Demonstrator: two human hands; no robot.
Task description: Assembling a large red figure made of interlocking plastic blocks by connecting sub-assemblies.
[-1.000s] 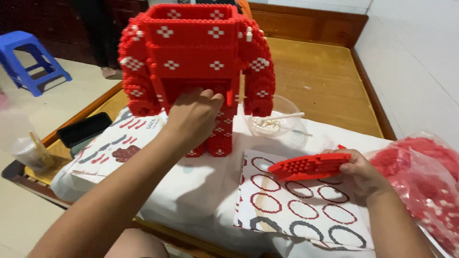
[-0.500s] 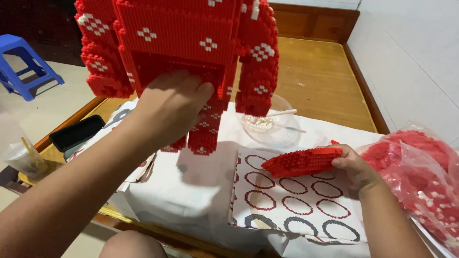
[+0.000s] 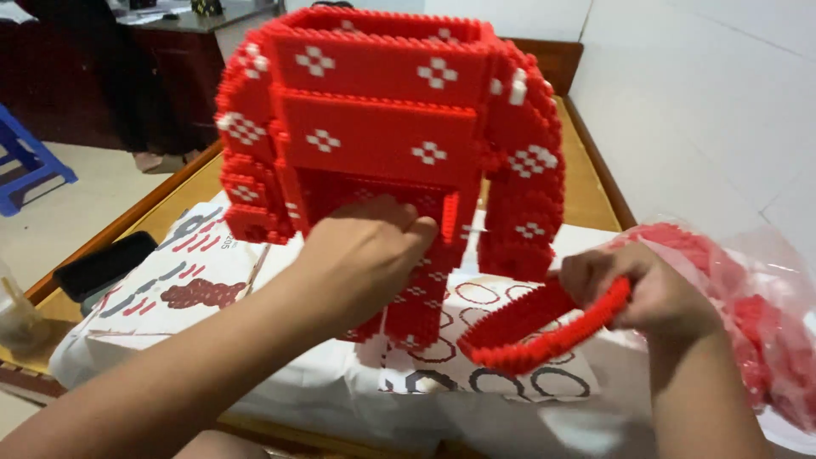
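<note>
I see one big red brick figure [image 3: 391,144] standing at 12 o'clock on a white cloth [image 3: 289,391], dotted with small white cross patterns, two arms hanging at its sides. My left hand [image 3: 365,251] is pressed against its lower front at the centre, fingers curled onto the bricks, grasping the model's body. My right hand [image 3: 646,293], at 3 o'clock, is clenched around one curved red brick panel [image 3: 531,327], which tilts down toward 6 o'clock just beside the figure's legs; I cannot tell whether it touches them. Under it lies one instruction sheet [image 3: 476,378] printed with rings; a second printed sheet [image 3: 183,272] lies at 9 o'clock. One clear bag of red bricks [image 3: 756,314] sits at 3 o'clock, one dark phone-like slab [image 3: 106,263] at 9, one blue stool [image 3: 30,166] at 10.
</note>
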